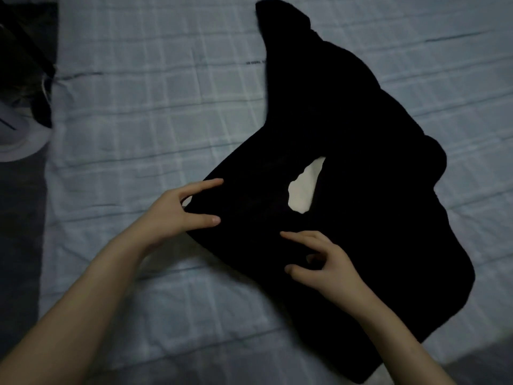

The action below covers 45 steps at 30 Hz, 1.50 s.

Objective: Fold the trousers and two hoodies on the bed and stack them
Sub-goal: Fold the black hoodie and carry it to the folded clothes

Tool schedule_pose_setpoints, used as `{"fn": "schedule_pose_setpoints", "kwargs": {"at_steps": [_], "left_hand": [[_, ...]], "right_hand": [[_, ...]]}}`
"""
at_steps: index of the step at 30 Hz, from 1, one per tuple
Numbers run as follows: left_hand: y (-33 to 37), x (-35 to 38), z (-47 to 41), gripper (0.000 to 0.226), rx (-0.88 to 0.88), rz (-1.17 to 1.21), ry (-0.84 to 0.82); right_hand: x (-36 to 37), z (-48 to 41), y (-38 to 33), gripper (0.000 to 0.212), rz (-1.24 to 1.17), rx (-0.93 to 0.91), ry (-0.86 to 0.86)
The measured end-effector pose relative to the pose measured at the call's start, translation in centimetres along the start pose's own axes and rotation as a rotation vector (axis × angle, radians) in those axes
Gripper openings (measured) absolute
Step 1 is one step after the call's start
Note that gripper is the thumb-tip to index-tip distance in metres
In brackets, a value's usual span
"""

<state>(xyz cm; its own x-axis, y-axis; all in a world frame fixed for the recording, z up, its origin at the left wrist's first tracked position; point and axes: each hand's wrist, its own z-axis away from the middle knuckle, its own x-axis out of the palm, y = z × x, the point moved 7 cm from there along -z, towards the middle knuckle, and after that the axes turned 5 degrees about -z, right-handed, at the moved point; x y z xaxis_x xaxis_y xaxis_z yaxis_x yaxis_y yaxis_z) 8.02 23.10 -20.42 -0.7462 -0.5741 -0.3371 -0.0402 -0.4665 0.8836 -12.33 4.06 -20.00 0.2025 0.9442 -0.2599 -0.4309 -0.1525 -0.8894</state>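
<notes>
A black hoodie (361, 168) lies partly folded on the bed, one long part stretching up toward the far edge. A white patch (304, 187) shows through a gap in the middle of it. My left hand (183, 209) pinches the hoodie's left corner between thumb and fingers. On the near part of the black fabric rests my right hand (322, 262), fingers spread and curled, gripping nothing. The trousers and the other hoodie are not in view.
The bed carries a pale blue checked sheet (155, 112). A white rounded object (19, 134) and dark items (22, 56) sit off the bed's left edge. The bed's near right corner (472, 357) drops away to a dark floor.
</notes>
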Motion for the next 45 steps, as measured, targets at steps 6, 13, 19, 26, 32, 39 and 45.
{"fn": "schedule_pose_setpoints", "kwargs": {"at_steps": [6,13,19,26,32,39,45], "left_hand": [[-4.0,-4.9,6.0,0.067,-0.112,-0.143,0.087],[-6.9,-3.7,4.8,0.073,-0.279,-0.612,0.235],[-1.1,-0.9,-2.1,0.067,-0.089,-0.528,0.195],[-1.8,7.6,-6.6,0.073,0.118,-0.978,0.136],[0.0,7.2,-6.6,0.062,0.078,-0.643,0.255],[8.4,10.3,-10.9,0.058,0.33,-0.628,0.247],[7.8,13.8,-13.1,0.032,0.227,-0.567,0.195]], "right_hand": [[6.9,2.4,0.8,0.057,0.001,-0.006,-0.175],[9.0,1.3,0.8,0.059,0.331,-0.031,-0.055],[-2.2,-0.5,-3.9,0.057,0.638,-0.317,0.558],[-7.5,-4.9,5.8,0.063,0.861,0.124,0.456],[-8.4,-4.1,4.7,0.06,0.673,0.044,0.409],[-11.0,-6.7,-3.9,0.068,0.866,-0.472,0.415],[-13.2,-12.0,0.0,0.038,0.677,-0.267,0.141]]}}
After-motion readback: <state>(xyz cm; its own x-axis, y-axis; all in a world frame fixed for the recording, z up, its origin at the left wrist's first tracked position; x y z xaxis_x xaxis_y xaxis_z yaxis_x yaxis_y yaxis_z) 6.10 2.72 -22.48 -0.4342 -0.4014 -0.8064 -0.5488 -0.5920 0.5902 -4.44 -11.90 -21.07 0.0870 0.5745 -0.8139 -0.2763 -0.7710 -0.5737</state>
